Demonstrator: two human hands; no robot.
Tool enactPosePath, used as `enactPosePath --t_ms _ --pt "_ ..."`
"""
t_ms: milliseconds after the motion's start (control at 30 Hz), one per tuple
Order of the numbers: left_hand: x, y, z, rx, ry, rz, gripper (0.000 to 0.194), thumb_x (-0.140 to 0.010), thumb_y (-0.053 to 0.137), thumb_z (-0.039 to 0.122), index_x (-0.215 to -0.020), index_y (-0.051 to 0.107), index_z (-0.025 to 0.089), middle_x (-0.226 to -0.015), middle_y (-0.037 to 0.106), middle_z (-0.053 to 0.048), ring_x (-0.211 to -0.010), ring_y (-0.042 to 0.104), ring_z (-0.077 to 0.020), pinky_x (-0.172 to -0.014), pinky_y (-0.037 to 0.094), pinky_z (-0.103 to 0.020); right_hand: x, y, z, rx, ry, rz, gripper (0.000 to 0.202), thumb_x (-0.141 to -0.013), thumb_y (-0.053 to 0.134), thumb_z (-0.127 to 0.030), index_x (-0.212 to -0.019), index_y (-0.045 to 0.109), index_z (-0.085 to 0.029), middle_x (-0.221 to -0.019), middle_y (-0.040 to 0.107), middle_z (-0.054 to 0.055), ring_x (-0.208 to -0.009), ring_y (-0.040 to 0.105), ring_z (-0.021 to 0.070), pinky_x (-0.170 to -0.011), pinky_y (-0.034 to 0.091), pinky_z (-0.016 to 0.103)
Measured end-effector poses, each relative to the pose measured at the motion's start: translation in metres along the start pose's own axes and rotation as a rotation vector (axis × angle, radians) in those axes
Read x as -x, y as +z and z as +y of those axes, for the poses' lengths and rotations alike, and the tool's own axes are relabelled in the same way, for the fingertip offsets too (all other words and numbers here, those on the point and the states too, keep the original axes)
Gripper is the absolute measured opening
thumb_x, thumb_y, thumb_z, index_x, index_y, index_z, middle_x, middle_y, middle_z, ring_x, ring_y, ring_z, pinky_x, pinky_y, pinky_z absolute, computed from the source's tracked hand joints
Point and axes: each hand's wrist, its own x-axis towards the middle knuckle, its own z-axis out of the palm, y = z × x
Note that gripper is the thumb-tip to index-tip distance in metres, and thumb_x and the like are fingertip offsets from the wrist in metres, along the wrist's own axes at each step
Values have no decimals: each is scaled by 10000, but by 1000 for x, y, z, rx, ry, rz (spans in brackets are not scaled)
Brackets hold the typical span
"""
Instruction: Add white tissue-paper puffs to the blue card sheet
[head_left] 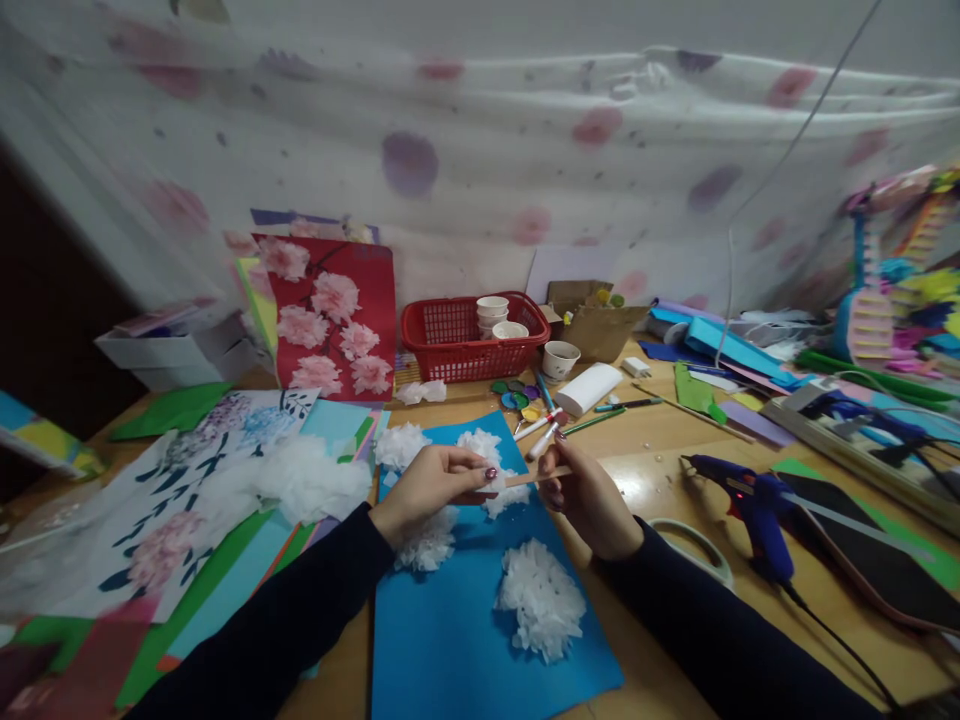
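Patterned white cloth (480, 130) with pink and purple blots hangs behind a crowded wooden tabletop (472, 398), where the blue sheet (442, 645) is the landmark. White tissue flowers (541, 600) lie on it, partly covered by the hands. Above its upper part, the left hand (439, 485) pinches one end of a slim tan strip (529, 479), with something whitish at the fingertips (too small to make out), and the right hand (589, 498) grips the other end between bent fingers. Just beyond the sheet sit small paint pots (514, 394) and pens (596, 421), with a red basket (469, 362) of paper cups (492, 306) farther back and a red floral picture (334, 320) upright beside the basket. Left of the sheet, fluffy white material (319, 480) covers part of a flower print (161, 540) and coloured papers (225, 590). Right of it, a roll of tape (694, 548) lies partly behind the right forearm, then a blue glue gun (750, 505) with a glowing red light, its cable trailing toward the near edge.
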Motion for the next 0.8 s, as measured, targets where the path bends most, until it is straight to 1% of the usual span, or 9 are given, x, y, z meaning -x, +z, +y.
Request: enactPosePath --t_ms 133,267,333,400,500,633,800 --pt "1 -1 2 -8 -26 -56 307 -656 772 353 -811 668 109 -809 724 -83 -781 699 -193 -802 522 -322 -1 0 -2 -10 -31 4 422 -636 699 -522 -514 535 -153 -404 395 -57 -347 338 42 -387 244 188" --pt "1 0 3 5 -56 -30 239 -672 742 306 -768 646 109 -757 719 -71 -759 700 -198 -817 517 -341 -2 0 -3 -35 -19 -8 422 -603 725 -512 -493 531 -154 -398 391 -56 -335 326 39 -380 233 193" --pt "2 1 5 -4 -42 -23 209 -674 729 282 -752 640 109 -769 721 -75 -772 698 -199 -828 513 -343 -3 -1 -2 -51 -14 0 417 -606 724 -504 -490 528 -155 -398 387 -56 -335 326 39 -381 230 193" --pt "3 2 6 -26 -41 -48 196 -682 713 270 -773 647 109 -806 729 -90 -793 696 -198 -831 508 -337 -3 -2 -2 -64 -10 4 406 -626 712 -491 -491 527 -155 -397 383 -57 -335 323 40 -382 230 194" --pt "6 2 10 -76 -70 -89 208 -702 687 275 -823 665 108 -874 736 -117 -812 692 -191 -831 502 -326 -4 -5 -1 -79 -4 -1 398 -650 698 -477 -492 525 -156 -392 380 -56 -337 320 41 -384 224 191" --pt "7 1 11 -104 -89 -138 259 -744 652 327 -871 675 102 -972 723 -148 -854 689 -194 -847 494 -330 -5 -7 -1 -113 4 -3 387 -652 704 -458 -497 515 -159 -399 379 -61 -345 315 35 -387 228 182" --pt "7 1 9 -71 -91 -171 335 -741 663 403 -878 682 98 -987 718 -160 -867 689 -212 -862 491 -349 -5 -6 -2 -87 5 13 404 -690 674 -478 -504 503 -163 -393 373 -62 -347 305 35 -387 234 179"
